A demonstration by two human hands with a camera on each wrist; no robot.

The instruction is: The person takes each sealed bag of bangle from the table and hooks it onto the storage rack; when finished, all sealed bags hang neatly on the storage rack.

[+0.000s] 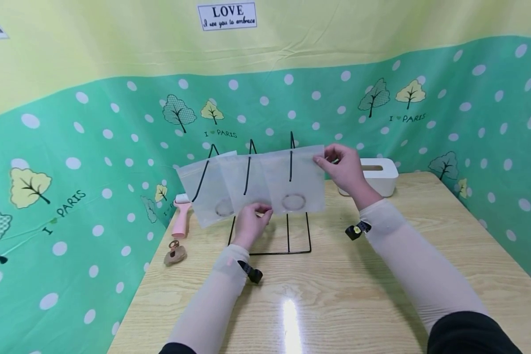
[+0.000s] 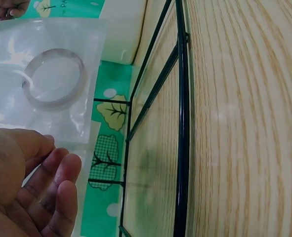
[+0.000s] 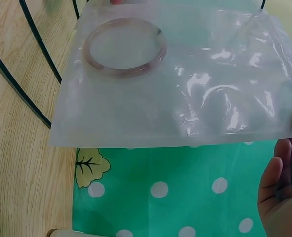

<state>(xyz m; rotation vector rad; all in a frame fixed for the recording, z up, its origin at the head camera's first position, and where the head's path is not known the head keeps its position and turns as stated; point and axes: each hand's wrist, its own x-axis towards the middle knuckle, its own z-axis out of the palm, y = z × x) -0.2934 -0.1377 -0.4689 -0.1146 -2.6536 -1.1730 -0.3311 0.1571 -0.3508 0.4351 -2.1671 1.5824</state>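
Observation:
Three translucent plastic bags hang overlapping in front of the black wire rack (image 1: 273,253): a left bag (image 1: 194,179), a middle bag (image 1: 238,172) and a right bag (image 1: 309,182). Inside the right one shows a pale bangle (image 3: 123,71); another ring shape is visible in the left one. My right hand (image 1: 347,169) pinches the upper right corner of the right bag. My left hand (image 1: 250,223) is low at that bag's left edge, thumb and forefinger tips together on its lower left corner; the grip itself is partly hidden.
At the left table edge lie a pink-handled lint roller (image 1: 181,221) and a brown stone-like piece with a small ring (image 1: 175,254). A white tissue box (image 1: 382,179) stands behind my right hand. A patterned cloth (image 1: 128,123) hangs round the wooden table (image 1: 354,295).

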